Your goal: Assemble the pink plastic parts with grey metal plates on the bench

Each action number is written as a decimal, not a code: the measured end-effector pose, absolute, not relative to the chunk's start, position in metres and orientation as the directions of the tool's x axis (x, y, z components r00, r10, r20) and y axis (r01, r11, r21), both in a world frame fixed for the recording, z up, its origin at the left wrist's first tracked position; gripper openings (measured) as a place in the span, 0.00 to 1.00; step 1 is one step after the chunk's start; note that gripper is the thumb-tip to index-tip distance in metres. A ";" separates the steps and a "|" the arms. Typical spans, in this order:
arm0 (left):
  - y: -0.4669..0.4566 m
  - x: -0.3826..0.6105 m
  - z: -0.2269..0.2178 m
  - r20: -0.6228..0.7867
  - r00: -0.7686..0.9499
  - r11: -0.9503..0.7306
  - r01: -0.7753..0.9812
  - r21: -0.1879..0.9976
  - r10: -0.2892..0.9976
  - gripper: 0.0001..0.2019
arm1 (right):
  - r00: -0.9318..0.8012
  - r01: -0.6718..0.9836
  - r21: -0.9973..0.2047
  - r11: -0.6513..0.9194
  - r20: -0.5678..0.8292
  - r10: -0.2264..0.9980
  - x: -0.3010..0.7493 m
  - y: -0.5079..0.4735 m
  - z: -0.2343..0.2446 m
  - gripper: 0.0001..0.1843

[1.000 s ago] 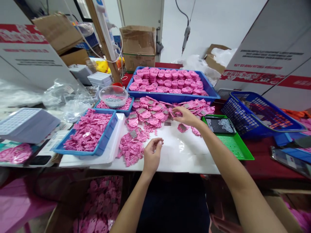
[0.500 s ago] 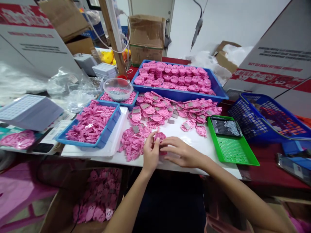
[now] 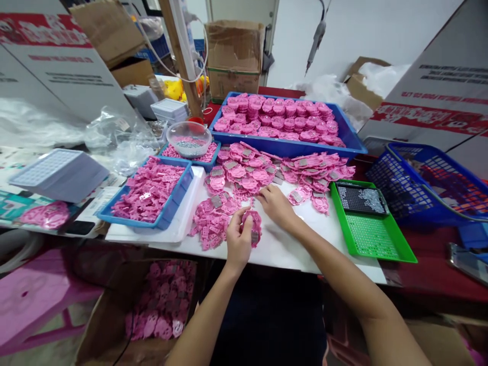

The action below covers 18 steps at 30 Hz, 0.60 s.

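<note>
My left hand [image 3: 239,238] grips a round pink plastic casing [image 3: 254,229] just above the front of the white work surface, thumb across it; a grey patch shows on its lower edge. My right hand [image 3: 275,204] is farther forward, its fingers bent down and pressed together at the small pink pieces [image 3: 244,193] below the heap. What lies at its fingertips is hidden. A heap of pink casings [image 3: 247,170], several with grey plates, spreads in front of both hands. Left of my left hand lies a loose pile of small pink parts [image 3: 208,229].
Behind stands a blue tray [image 3: 285,145] stacked with pink casings. At left are a blue bin [image 3: 168,216] of pink parts and a clear bowl [image 3: 188,134]. On the right sit a green tray [image 3: 375,239] and a blue basket [image 3: 400,188]. A screwdriver [image 3: 315,46] hangs above.
My right hand has left the casing and moved forward to the small pink pieces. My left hand still holds the casing, now turned more into view. The camera view has shifted slightly.
</note>
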<state>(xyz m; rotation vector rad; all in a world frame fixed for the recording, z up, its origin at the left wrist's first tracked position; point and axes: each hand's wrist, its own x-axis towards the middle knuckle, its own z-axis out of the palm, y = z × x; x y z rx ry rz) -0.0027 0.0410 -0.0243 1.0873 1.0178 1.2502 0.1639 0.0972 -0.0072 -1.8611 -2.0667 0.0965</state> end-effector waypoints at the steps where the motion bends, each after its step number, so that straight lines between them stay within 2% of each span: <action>1: 0.042 -0.003 -0.026 0.014 0.056 -0.003 -0.178 0.984 0.998 0.19 | -0.074 0.939 -0.315 0.141 0.215 0.974 0.166 0.096 -0.007 0.10; 3: 0.043 -0.003 -0.028 0.021 0.048 -0.014 -0.150 0.989 0.999 0.19 | -0.070 0.895 -0.418 0.154 0.210 0.975 0.173 0.093 -0.004 0.09; 5: 0.043 -0.003 -0.029 0.018 0.048 -0.011 -0.134 0.991 0.999 0.18 | -0.062 0.794 -0.585 0.165 0.192 0.979 0.179 0.089 0.000 0.09; 7: 0.043 -0.003 -0.028 0.024 0.044 -0.018 -0.121 0.992 0.999 0.18 | -0.078 0.619 -0.764 0.181 0.169 0.983 0.182 0.084 0.006 0.10; 9: 0.042 -0.002 -0.027 0.034 0.043 -0.028 -0.116 0.993 0.999 0.18 | -0.111 0.432 -0.883 0.185 0.152 0.982 0.180 0.079 0.013 0.12; 11: 0.042 -0.002 -0.025 0.037 0.051 -0.031 -0.115 0.993 0.998 0.17 | -0.156 0.328 -0.928 0.178 0.133 0.979 0.175 0.075 0.020 0.14; 13: 0.041 -0.002 -0.025 0.036 0.066 -0.029 -0.108 0.994 0.997 0.15 | -0.208 0.306 -0.933 0.190 0.129 0.970 0.170 0.072 0.026 0.13; 18: 0.041 -0.001 -0.027 0.052 0.096 -0.048 -0.035 0.998 0.994 0.12 | -0.261 0.444 -0.851 0.280 0.176 0.949 0.169 0.068 0.032 0.10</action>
